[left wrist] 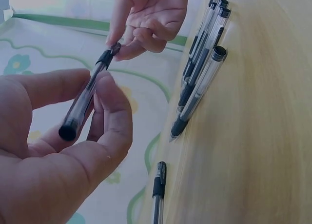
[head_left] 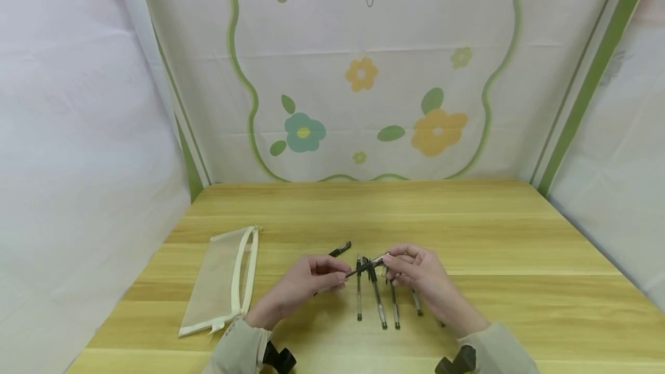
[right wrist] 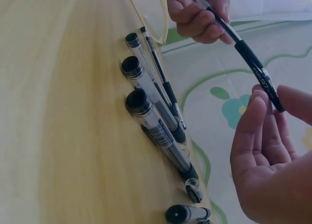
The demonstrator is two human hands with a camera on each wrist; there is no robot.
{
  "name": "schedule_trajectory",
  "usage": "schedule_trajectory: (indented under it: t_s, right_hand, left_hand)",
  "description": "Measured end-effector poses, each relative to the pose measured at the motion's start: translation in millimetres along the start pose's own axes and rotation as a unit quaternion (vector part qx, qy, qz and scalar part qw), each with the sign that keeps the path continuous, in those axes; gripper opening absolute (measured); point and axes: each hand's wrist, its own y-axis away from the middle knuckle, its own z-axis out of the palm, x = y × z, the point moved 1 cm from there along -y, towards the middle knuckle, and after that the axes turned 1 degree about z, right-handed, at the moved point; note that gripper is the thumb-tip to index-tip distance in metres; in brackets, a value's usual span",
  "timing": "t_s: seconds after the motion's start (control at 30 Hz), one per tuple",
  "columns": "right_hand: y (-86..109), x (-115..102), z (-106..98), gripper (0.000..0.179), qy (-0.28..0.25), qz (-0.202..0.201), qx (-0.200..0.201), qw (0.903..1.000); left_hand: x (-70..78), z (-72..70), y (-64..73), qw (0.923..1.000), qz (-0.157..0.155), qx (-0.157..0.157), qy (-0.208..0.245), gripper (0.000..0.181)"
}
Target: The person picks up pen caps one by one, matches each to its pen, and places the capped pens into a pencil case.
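Observation:
A gel pen [head_left: 365, 266] with a clear barrel and black grip is held up in the air between both hands. My left hand [head_left: 316, 275] pinches the barrel near its black end plug [left wrist: 68, 130], between thumb and fingers. At the other end, my right hand [head_left: 422, 275] pinches the black cap [right wrist: 265, 82] with thumb and fingertips. Below the hands, several similar pens [head_left: 378, 299] lie side by side on the wooden table, some partly hidden by the right hand. One more capped pen [head_left: 340, 249] lies behind the left hand, partly covered by it.
A beige see-through zip pouch [head_left: 213, 287] lies flat at the left of the table [head_left: 467, 224], its zip side facing the hands. A white cloth [head_left: 332, 27] with flower prints hangs behind the table, and pale cloth walls stand at both sides.

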Motion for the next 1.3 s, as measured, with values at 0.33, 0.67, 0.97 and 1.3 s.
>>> schedule_trajectory:
  t_s: [0.33,0.67,0.97,1.3]
  right_hand:
    - [2.5,-1.9,4.1,0.035,-0.008,-0.022,0.023,0.9995]
    - [3.2,0.0,1.1,0.037,-0.003,-0.03,0.007,0.9995]
    - [3.6,-1.5,0.7,0.032,-0.009,-0.032,-0.003,0.9994]
    - [4.9,-2.2,0.6,0.027,-0.007,-0.042,0.001,0.9991]
  left_hand:
    - [-1.4,-0.4,0.0,0.9991,-0.031,0.017,0.024,0.031]
    - [0.4,-3.2,4.2,0.9976,-0.029,0.058,0.024,0.031]
    - [1.2,-4.6,3.2,0.9973,-0.019,0.069,0.013,0.027]
    - [6.9,-2.7,2.0,0.9965,0.005,0.083,-0.008,0.025]
